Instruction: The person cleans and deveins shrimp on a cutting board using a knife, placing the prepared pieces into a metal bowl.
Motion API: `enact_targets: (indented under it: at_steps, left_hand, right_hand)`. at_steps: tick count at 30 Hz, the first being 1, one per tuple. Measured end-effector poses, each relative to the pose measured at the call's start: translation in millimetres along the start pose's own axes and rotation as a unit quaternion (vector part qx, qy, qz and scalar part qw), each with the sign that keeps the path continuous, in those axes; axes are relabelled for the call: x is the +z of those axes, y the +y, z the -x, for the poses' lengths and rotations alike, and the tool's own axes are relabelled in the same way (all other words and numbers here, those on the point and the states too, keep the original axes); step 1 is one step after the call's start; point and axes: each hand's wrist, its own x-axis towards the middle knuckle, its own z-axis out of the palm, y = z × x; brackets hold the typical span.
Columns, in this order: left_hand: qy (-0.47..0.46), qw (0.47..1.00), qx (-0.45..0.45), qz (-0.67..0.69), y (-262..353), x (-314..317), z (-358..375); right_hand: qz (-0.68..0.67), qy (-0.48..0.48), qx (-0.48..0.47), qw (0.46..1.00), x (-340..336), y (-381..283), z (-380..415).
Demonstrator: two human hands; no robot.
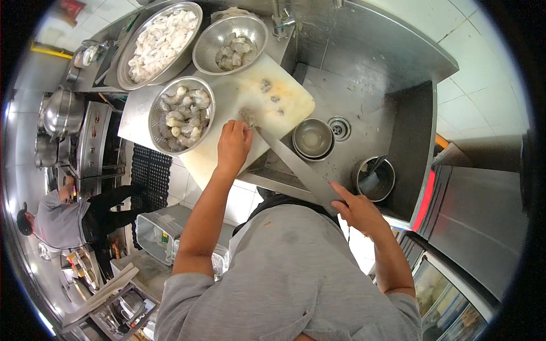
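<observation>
**Shrimp pinned, blade laid in**

Presently a single shrimp (248, 117) is pinned under the fingertips of the left hand (233, 145) on the white cutting board (227, 162), close to its middle. A long knife (296, 165) is clasped at its handle by the right hand (355, 207), and its tip is brought just beside the pinning fingers. The shrimp is judged soft, wet and slippery, best pressed flat from above rather than pinched. Just left of the grip a colander of raw shrimp (181, 115) is set; beyond it, two bowls of peeled pieces (162, 42).
</observation>
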Motion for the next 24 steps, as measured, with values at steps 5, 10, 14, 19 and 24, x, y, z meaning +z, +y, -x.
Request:
enact_targets:
  at_steps: [5, 10, 14, 19, 24]
  left_hand:
    - [-0.037, 0.998, -0.030, 0.032, -14, -6, -6]
    - [-0.029, 0.999, 0.022, -0.005, -9, -14, -12]
    - [-0.054, 0.991, 0.078, -0.092, 4, -14, -18]
    - [-0.083, 0.985, 0.082, -0.130, -4, -5, -22]
    - [-0.088, 0.993, 0.031, -0.065, -9, -11, -25]
  right_hand:
    - [0.031, -0.003, -0.009, 0.999, 2, -1, -4]
    - [0.019, -0.017, 0.007, 1.000, -1, -10, -1]
    - [0.017, -0.016, 0.003, 1.000, -3, -11, 2]
    - [0.020, -0.016, 0.009, 1.000, -2, -11, 1]
    - [0.023, -0.021, 0.002, 1.000, 0, -15, -6]
